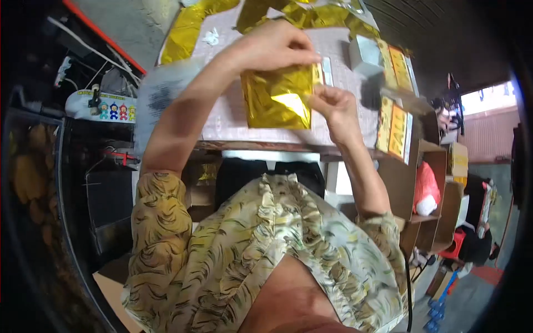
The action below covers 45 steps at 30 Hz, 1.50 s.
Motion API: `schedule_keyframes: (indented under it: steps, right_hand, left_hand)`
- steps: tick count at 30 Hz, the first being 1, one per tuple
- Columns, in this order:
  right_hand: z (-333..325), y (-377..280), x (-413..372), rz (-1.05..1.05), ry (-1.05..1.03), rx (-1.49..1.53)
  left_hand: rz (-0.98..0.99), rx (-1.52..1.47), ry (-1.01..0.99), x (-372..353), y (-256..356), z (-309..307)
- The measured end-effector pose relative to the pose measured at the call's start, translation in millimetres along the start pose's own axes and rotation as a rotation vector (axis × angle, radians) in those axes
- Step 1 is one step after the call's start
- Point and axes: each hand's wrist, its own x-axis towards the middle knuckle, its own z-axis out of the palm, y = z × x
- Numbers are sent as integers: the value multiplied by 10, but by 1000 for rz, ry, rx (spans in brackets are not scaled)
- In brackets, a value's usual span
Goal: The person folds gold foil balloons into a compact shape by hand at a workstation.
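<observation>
A shiny gold foil pouch (266, 108) hangs over the near part of the table, close to its front edge. My left hand (277, 47) reaches across the top of the pouch, its fingers closed on the upper right edge. At the pouch's right side, my right hand (336, 105) pinches the edge between thumb and fingers. Behind the pouch, partly hidden by it and my hands, a small printed card or box (326, 69) shows on the table.
More gold foil pouches (183, 39) lie along the table's (222, 119) left and far sides. A crumpled white scrap (211, 37) is near them. Printed boxes (395, 130) marked "FALL" stand at the right edge, beside a white box (366, 55). Cardboard cartons (402, 183) are below right.
</observation>
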Motion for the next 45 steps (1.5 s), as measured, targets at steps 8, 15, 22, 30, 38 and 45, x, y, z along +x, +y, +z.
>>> schedule_keyframes:
  steps: [8,15,22,30,38,45]
  right_hand:
    - [60,49,-64,6,-10,54]
    - [24,320,-334,140,-64,112]
    - [-705,404,-726,203,81,274]
    - [-1523,554,-711,15,343,600]
    - [-1800,521,-836,-19,349,643]
    - [-1744,512,-895,-83,383,615]
  left_hand:
    - [-99,42,69,68,-65,199]
    - [68,-6,263,-424,-3,322]
    - [-316,-350,465,-1302,-660,496]
    - [-399,27,342,-927,-1036,1156]
    - [288,837,54,110,-1323,1031]
    - [493,914,-193,281,-1428,1032]
